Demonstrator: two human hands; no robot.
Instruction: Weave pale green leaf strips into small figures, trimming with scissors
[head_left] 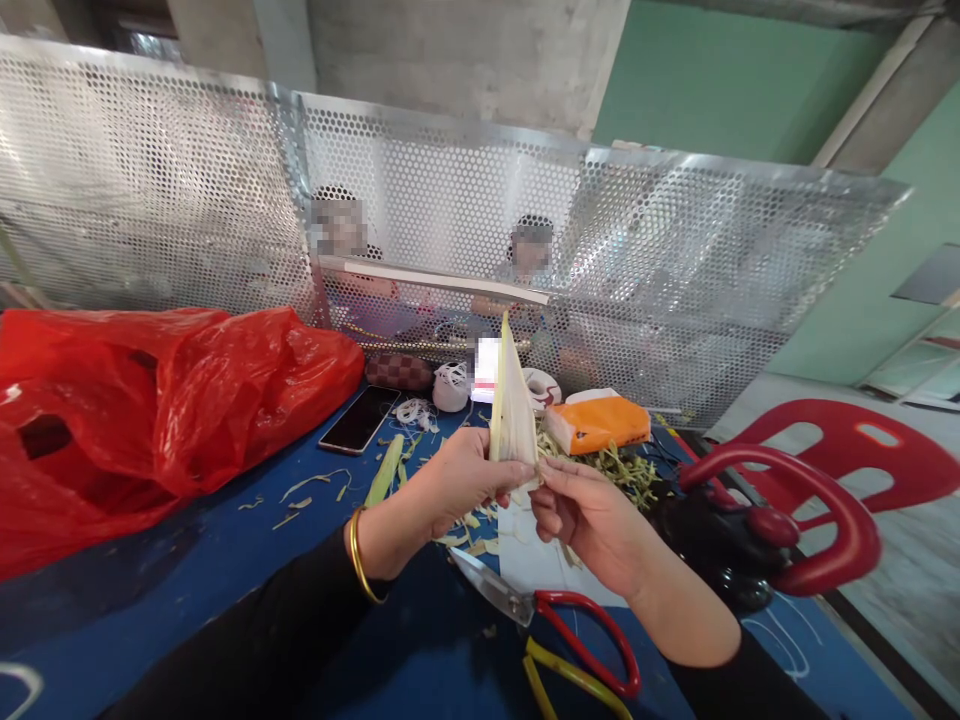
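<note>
A pale corn husk (512, 415), pointed at the top and folded into a narrow upright shape, stands up from my hands. My left hand (466, 475) grips its lower left side, thumb across the front. The fingertips of my right hand (585, 505) pinch its lower right corner; the pinched edge is mostly hidden. Just below both hands, large scissors (517, 603) with one red and one yellow handle lie partly spread on the blue table (420, 640). Under my right hand are white paper (529, 545) and husk scraps (480, 545).
A red plastic bag (187, 400) fills the left side. Behind the hands lie a phone (360, 420), white string (451, 385), an orange packet (600, 422) and dried stalks (630, 475). A black object with a red handle (862, 520) stands right. A perforated metal screen (450, 190) with people behind it borders the table.
</note>
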